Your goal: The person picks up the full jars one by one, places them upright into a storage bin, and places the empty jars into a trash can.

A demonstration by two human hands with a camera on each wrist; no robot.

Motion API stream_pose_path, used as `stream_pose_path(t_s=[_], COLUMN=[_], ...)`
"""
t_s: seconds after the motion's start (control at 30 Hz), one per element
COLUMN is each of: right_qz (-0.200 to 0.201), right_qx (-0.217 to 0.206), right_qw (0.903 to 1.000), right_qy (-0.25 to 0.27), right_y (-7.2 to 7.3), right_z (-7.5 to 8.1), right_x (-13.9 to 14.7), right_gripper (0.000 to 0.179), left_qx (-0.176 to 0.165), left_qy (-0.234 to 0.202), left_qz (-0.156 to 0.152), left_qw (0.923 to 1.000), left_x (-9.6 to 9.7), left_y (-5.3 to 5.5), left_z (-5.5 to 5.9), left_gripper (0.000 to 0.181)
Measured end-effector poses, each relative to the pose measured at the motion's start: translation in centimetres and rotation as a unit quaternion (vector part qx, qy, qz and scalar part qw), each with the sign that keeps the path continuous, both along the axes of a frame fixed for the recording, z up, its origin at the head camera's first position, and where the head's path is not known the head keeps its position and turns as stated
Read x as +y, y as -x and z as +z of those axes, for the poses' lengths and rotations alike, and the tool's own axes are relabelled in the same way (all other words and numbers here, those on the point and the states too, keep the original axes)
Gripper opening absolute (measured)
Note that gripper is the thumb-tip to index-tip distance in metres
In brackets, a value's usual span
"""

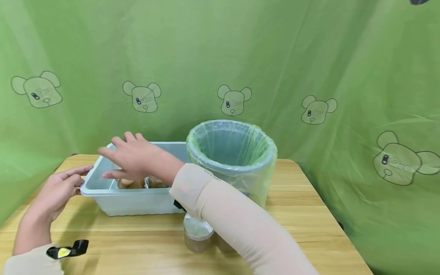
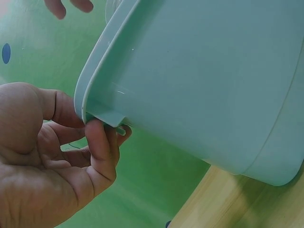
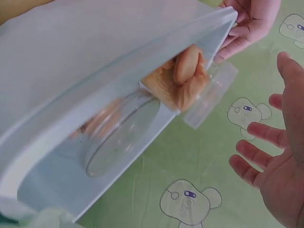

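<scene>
My left hand (image 1: 55, 193) grips the left end of a light blue plastic tub (image 1: 144, 205). In the left wrist view its thumb and fingers pinch the rim at the tub's corner (image 2: 107, 114). Over the tub's left half hovers my right hand (image 1: 132, 158), fingers spread and holding nothing. The right wrist view shows that hand (image 3: 280, 156) off to the side of the tub. Inside the tub lie a clear round jar (image 3: 126, 135) with brownish contents and a clear container of tan, folded pieces (image 3: 187, 83). The right hand and forearm hide part of the contents in the head view.
A round bin (image 1: 237, 168) lined with a thin green bag stands right of the tub. Two clear lidded jars, one a front jar (image 1: 198, 235), stand on the wooden table (image 1: 144, 248), partly behind my right sleeve. A green curtain (image 1: 275, 46) surrounds the table.
</scene>
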State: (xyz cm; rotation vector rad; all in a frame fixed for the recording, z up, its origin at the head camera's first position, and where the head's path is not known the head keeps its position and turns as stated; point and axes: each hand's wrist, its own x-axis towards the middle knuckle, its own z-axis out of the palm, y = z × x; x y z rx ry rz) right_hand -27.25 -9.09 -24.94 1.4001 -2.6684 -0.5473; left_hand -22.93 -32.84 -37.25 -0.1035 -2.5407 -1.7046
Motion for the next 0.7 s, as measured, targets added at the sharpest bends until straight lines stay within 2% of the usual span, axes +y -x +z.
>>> stream_pose_path(t_s=[0.2, 0.37, 0.57, 0.7], right_qz=[0.006, 0.018, 0.029, 0.035], right_qx=[0.017, 0.035, 0.029, 0.036], right_qw=[0.9998, 0.9989, 0.998, 0.9966], right_qy=[0.012, 0.028, 0.049, 0.065], right_y=[-0.3, -0.7, -1.2, -1.3], right_z=[1.1, 1.9, 2.8, 3.3], right_x=[1.3, 2.7, 4.5, 6.1], right_gripper=[0.075, 0.073, 0.073, 0.072], left_qx=[-0.001, 0.0, -0.002, 0.002], left_qy=[0.0, -0.019, -0.026, -0.062], left_qz=[0.0, -0.004, -0.007, -0.014], left_qw=[1.0, 0.9998, 0.9996, 0.998], left_x=[-0.1, -0.1, -0.1, -0.3], left_y=[0.1, 0.2, 0.0, 0.1], left_z=[0.0, -0.2, -0.1, -0.2], left_gripper=[0.052, 0.051, 0.052, 0.05])
